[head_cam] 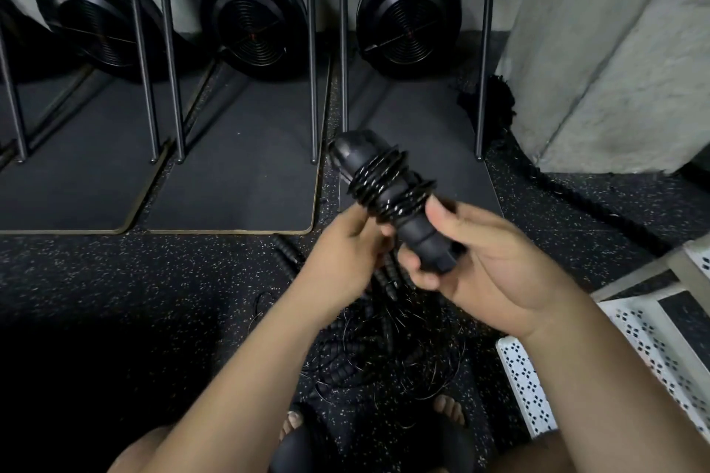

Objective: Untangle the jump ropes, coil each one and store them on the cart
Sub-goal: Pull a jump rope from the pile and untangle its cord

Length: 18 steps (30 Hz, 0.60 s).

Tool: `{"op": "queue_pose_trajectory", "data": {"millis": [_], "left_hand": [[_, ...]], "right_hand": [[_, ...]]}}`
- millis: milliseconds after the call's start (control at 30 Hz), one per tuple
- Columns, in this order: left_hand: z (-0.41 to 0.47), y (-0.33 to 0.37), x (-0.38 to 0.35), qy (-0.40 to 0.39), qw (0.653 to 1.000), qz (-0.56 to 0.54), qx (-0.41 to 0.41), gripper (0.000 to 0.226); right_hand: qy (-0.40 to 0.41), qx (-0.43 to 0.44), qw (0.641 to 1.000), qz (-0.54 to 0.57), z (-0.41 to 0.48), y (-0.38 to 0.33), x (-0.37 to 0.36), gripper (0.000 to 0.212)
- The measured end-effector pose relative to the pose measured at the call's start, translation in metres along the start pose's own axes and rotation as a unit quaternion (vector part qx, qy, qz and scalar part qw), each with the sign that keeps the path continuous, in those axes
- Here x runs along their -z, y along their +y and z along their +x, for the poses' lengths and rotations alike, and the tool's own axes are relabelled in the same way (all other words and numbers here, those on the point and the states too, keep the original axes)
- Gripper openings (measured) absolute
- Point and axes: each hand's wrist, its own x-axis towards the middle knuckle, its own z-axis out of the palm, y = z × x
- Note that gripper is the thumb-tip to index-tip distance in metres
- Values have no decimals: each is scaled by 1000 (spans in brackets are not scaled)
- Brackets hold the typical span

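My right hand (pixel 484 265) grips the near end of a pair of black jump rope handles (pixel 418 238) held side by side, pointing away to the upper left. Thin black cable (pixel 384 184) is wound in several turns around the handles' middle. My left hand (pixel 342 261) pinches the cable just below the windings, at the handles' left side. On the floor under my hands lies a tangled heap of black jump ropes (pixel 384 349) with ribbed handles and thin wires. The white perforated cart (pixel 637 349) stands at the right edge.
Three black fan-wheel machines (pixel 253 19) stand upright at the back behind thin metal posts (pixel 313 50), on dark mats. A grey concrete column (pixel 614 50) rises at the right, with a thick black rope (pixel 495 96) at its foot. My sandalled feet (pixel 449 411) are beside the heap.
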Motion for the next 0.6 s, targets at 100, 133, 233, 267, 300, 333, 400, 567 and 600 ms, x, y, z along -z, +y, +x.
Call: {"op": "queue_pose_trajectory", "data": {"millis": [100,133,233,267,300,333,400,567,600], "left_hand": [[2,-6,-9,-10,998,62,-5,26],[2,-6,-10,-12,997,70,1,29],[1,-6,-11,-27,996,75,29,26],[1,-6,-11,-33,996,67,38,25],[0,-6,-10,-38,996,60,47,29],[-2,-5,-9,-43,996,54,51,32],[-2,-7,-5,-51,995,64,52,32],[1,-11,2,-58,988,134,41,34],[0,-11,2,-62,986,146,41,35]], "right_hand": [[85,25,996,30,7,5,0,45],[105,27,994,19,8,5,0,44],[134,14,990,-35,7,7,2,45],[133,10,990,-54,6,6,2,47],[131,7,988,-78,5,5,4,47],[129,5,986,-104,4,4,6,47],[122,3,980,-156,3,0,11,55],[124,-23,959,-253,2,2,19,81],[119,-29,956,-266,1,3,18,83]]}}
